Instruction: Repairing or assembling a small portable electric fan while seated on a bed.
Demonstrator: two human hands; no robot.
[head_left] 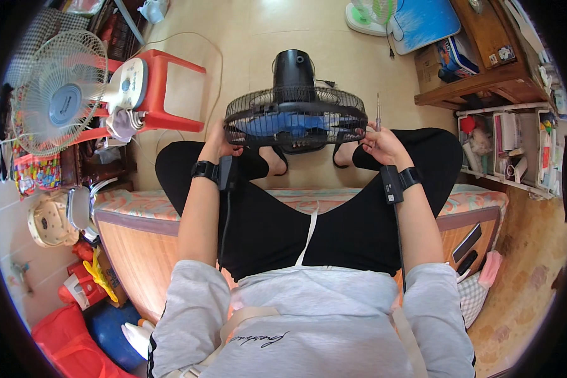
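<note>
Two hands flank the black fan (pixel 296 120) beyond the knees: the left hand (pixel 217 145) has its fingers curled on the cage's near-left rim, and the right hand (pixel 384 147) pinches a screwdriver (pixel 378 121) by the right rim, tip pointing away. Whether the floor (pixel 258 57) bears its weight, I cannot tell. A firm left hold should steady it; the tip is best kept off the wires. A plug (pixel 326 82) lies loose beyond, probably best left so.

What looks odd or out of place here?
Perhaps the white fan at left, perched on a red stool instead of the floor. Nothing looks clearly spilled or damaged around the black fan between the left hand and right hand.
</note>
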